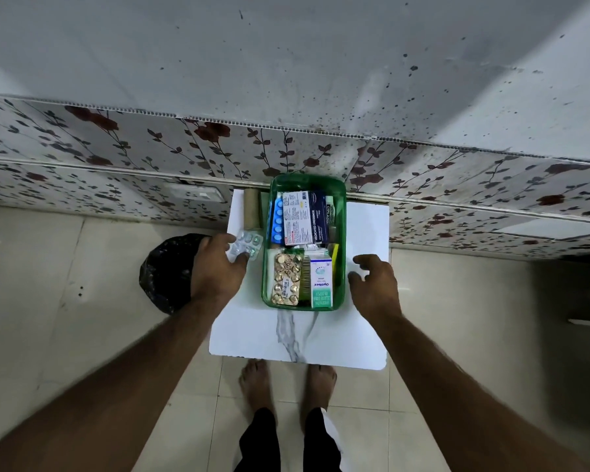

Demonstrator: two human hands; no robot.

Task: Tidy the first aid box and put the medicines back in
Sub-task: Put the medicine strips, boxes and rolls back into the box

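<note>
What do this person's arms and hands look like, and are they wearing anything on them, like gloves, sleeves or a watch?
Both arms are bare up to the picture's edge: no sleeves show. The left hand and right hand wear no gloves, and no watch, bracelet or ring can be seen on wrists or fingers. The forearms look slightly hairy. Lower down, the person wears dark trousers and stands barefoot.

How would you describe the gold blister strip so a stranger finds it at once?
Look at the green first aid box on the white table. In its near left corner lies the gold blister strip, beside the white Optibex carton; only it is metallic gold.
</note>
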